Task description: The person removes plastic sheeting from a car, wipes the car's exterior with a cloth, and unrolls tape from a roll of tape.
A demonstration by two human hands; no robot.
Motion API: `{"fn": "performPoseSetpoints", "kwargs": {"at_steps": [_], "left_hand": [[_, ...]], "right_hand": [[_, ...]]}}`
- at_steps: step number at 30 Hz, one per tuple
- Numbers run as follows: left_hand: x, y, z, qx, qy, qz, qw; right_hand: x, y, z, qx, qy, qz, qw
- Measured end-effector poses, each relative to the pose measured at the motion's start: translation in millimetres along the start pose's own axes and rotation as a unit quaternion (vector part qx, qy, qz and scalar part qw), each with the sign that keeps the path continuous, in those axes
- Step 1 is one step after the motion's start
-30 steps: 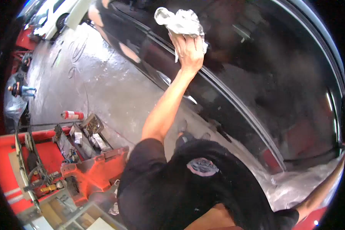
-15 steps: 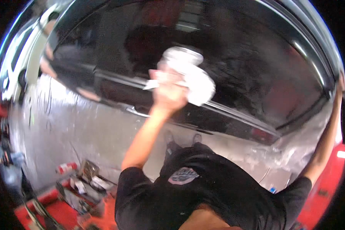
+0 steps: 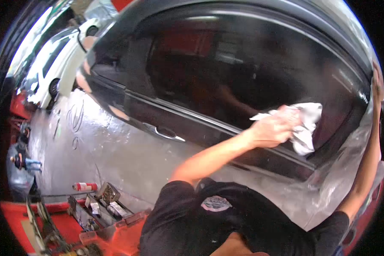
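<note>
Tray [image 3: 101, 211] holds pale packets [image 3: 116, 209]; left fingers [image 3: 289, 116] clutch crumpled white cloth [image 3: 304, 141] against glossy black glass [image 3: 243, 64]; right fingers [image 3: 376, 73] sit at the car [image 3: 200, 132], spread I can't tell.

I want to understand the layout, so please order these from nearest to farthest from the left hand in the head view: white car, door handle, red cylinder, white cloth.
1. White cloth: held in the left hand.
2. Door handle: to the hand's left.
3. Red cylinder: lower left, on the floor side.
4. White car: far upper left.
</note>
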State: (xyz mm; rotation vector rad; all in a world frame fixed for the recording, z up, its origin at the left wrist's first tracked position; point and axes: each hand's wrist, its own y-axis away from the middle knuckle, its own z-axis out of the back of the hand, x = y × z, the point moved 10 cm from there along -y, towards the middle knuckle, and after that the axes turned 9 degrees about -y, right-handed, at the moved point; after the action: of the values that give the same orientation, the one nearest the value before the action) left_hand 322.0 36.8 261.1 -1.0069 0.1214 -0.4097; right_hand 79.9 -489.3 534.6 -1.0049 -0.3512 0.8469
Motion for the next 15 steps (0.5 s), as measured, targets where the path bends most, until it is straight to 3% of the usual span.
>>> {"fn": "performPoseSetpoints", "kwargs": {"at_steps": [1, 2, 3, 5, 6, 7, 10, 11, 12, 15], "left_hand": [[27.0, 10.8, 18.1, -0.015, 0.008, 0.022, 1.0], [75.8, 13.4, 54.8, -0.021, -0.016, 0.117, 0.993], [102.5, 27.3, 86.5, -0.019, -0.229, 0.14, 0.963], [171.3, 39.4, 161.7, -0.113, -0.234, 0.208, 0.943], [193.8, 39.3, 193.3, -0.147, -0.204, 0.296, 0.921], [199.1, 41.7, 201.4, -0.191, -0.271, 0.282, 0.9], [155.9, 3.6, 157.0, -0.262, -0.292, 0.363, 0.845], [131.5, -17.6, 132.9, -0.256, -0.291, 0.379, 0.84], [100.5, -48.4, 91.3, -0.216, -0.275, 0.334, 0.875], [-7.6, -129.6, -42.7, -0.068, -0.171, 0.203, 0.962]], "right_hand": [[15.2, -3.6, 4.5, 0.003, -0.003, 0.02, 1.0], [32.7, -2.5, 12.3, 0.009, -0.003, 0.038, 0.999], [50.4, 3.8, 21.5, 0.019, 0.001, 0.051, 0.999], [77.7, 11.8, 30.3, 0.032, 0.004, 0.04, 0.999], [94.2, 10.9, 32.5, 0.036, 0.008, 0.019, 0.999], [105.0, 7.3, 38.8, 0.032, 0.011, 0.011, 0.999], [139.0, 7.3, 50.8, 0.074, -0.073, -0.007, 0.995], [233.8, 25.1, 103.0, -0.104, 0.0, 0.176, 0.979], [217.5, 15.9, 106.3, -0.011, -0.133, -0.043, 0.99], [220.3, 17.8, 108.1, -0.065, -0.087, 0.01, 0.994]]}}
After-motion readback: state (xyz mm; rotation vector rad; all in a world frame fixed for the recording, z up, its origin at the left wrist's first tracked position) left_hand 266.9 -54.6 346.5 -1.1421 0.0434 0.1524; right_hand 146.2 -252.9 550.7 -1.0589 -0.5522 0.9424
